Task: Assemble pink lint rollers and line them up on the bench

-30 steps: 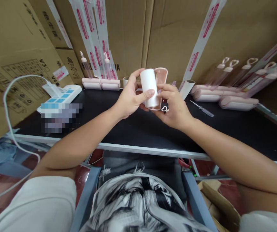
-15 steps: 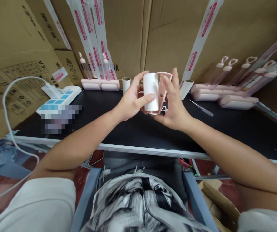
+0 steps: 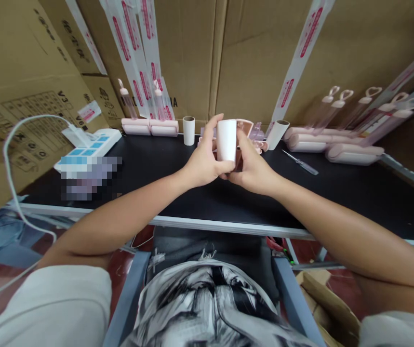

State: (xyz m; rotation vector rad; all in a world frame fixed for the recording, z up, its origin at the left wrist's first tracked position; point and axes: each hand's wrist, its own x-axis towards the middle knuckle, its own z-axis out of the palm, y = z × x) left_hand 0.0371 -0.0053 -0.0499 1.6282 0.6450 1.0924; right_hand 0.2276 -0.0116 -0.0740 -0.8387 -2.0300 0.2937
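Note:
My left hand (image 3: 204, 163) is wrapped round a white paper roll (image 3: 226, 140), held upright above the black table (image 3: 337, 193). My right hand (image 3: 253, 166) grips the pink plastic cover (image 3: 245, 129) pressed against the roll's right side. Both hands meet under the roll, close together. The lower part of the cover is hidden behind my fingers.
Behind stand a small cardboard tube (image 3: 188, 130), a tilted tube (image 3: 277, 133), pink rollers (image 3: 151, 126) at the left back, more pink rollers (image 3: 353, 153) at the right, and a thin metal tool (image 3: 300, 163). A white power strip (image 3: 94, 144) with cable lies left. Cardboard boxes (image 3: 257, 53) wall the back.
Both hands have moved slightly down and away, toward the table. The right hand's fingers, spread beside the cover half a second ago, have closed round it. The roll now sits against the cover.

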